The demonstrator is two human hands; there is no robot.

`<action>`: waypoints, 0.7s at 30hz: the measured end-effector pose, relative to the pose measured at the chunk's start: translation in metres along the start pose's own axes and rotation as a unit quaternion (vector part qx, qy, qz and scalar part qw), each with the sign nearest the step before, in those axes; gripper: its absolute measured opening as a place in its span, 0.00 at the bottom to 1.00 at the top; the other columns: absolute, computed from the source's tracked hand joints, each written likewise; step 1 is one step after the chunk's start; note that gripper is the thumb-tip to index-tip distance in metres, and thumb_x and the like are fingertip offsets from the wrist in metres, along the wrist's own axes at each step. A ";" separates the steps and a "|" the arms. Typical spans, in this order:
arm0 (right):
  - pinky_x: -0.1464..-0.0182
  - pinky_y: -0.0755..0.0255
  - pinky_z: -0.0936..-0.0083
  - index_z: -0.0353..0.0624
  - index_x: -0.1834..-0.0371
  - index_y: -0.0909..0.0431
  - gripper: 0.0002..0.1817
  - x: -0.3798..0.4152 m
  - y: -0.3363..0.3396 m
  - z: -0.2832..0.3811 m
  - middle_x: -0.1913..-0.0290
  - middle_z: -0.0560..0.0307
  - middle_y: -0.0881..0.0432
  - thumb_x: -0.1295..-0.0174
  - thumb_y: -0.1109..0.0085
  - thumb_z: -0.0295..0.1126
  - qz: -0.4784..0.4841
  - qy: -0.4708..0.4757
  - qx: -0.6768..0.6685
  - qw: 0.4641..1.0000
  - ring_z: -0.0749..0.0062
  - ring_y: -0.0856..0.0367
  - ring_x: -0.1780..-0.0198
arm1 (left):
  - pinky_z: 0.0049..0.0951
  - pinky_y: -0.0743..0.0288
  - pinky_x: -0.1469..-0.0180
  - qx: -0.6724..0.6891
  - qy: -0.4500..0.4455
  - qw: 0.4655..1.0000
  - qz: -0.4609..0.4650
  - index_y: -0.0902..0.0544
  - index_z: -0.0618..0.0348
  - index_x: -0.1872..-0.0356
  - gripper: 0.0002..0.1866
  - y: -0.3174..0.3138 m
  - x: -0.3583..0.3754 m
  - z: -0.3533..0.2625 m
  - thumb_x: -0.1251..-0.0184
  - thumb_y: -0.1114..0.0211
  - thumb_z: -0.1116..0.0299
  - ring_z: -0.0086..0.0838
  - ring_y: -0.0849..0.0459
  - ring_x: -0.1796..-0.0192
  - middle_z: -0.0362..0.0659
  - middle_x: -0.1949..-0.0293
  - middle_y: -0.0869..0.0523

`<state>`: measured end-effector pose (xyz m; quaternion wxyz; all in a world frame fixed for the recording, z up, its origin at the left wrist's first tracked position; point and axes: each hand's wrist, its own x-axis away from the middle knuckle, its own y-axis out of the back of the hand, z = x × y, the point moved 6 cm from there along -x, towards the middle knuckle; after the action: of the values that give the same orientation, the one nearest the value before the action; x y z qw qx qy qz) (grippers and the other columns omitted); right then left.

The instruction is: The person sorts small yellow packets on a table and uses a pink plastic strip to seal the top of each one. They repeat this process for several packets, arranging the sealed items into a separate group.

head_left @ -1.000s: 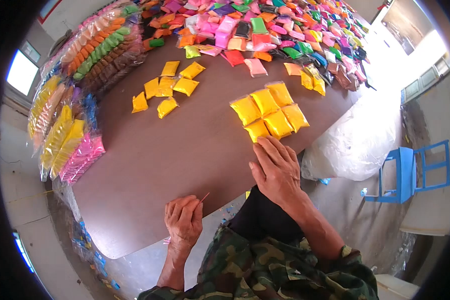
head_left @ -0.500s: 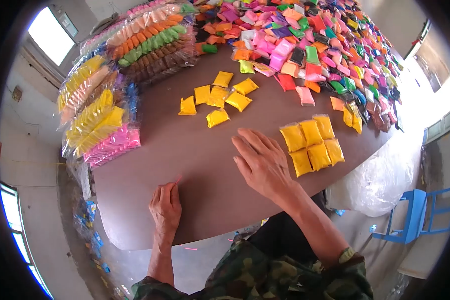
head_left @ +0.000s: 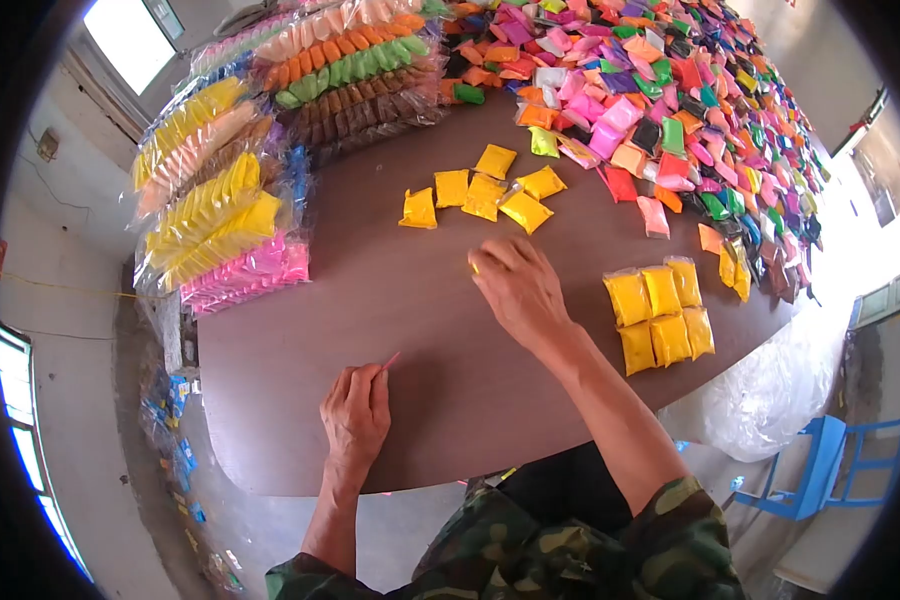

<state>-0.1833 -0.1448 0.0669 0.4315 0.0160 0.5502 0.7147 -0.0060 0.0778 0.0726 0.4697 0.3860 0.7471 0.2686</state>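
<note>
Head view: right hand [head_left: 518, 290] lies on the brown bench [head_left: 370, 300], its grip closing over a yellow packet [head_left: 474, 266] near the loose yellow packets [head_left: 482, 192]. Left hand [head_left: 355, 415] rests at the bench's near edge, grip pinching a thin pink strip [head_left: 390, 361].

Bright windows [head_left: 130, 35], grey concrete floor [head_left: 85, 400], blue chair [head_left: 830, 465].

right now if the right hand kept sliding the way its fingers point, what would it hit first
Probably the loose yellow packets just beyond the right hand; the nearest one lies about in line with the fingers. Only bare table shows between.
</note>
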 end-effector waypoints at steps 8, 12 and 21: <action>0.15 0.35 0.47 0.50 0.42 0.09 0.17 0.131 0.054 0.049 0.31 0.64 0.11 0.33 0.26 0.25 0.050 0.107 -0.030 0.993 0.64 0.19 0.22 | 0.43 0.17 0.62 0.007 0.020 1.000 -0.006 0.13 0.58 0.52 0.04 -0.002 0.002 0.005 0.19 0.26 0.74 0.45 0.10 0.63 0.46 0.61 0.09; 0.13 0.37 0.47 0.49 0.40 0.09 0.17 0.164 0.074 0.043 0.31 0.63 0.11 0.32 0.25 0.27 0.052 0.092 -0.010 0.994 0.62 0.21 0.19 | 0.43 0.17 0.61 0.013 0.033 0.999 -0.009 0.13 0.58 0.52 0.03 -0.005 0.005 0.009 0.18 0.26 0.74 0.45 0.10 0.64 0.46 0.61 0.09; 0.13 0.39 0.43 0.34 0.19 0.25 0.38 0.166 0.072 0.065 0.13 0.35 0.31 0.24 0.29 0.49 0.084 -0.032 0.032 0.995 0.38 0.34 0.12 | 0.43 0.17 0.60 0.004 0.030 0.999 -0.011 0.13 0.59 0.52 0.03 -0.003 0.003 0.005 0.18 0.27 0.75 0.46 0.11 0.64 0.47 0.62 0.10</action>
<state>-0.2983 0.0091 0.0745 0.3864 0.0984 0.5556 0.7296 -0.0033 0.0793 0.0665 0.4483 0.3717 0.7660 0.2723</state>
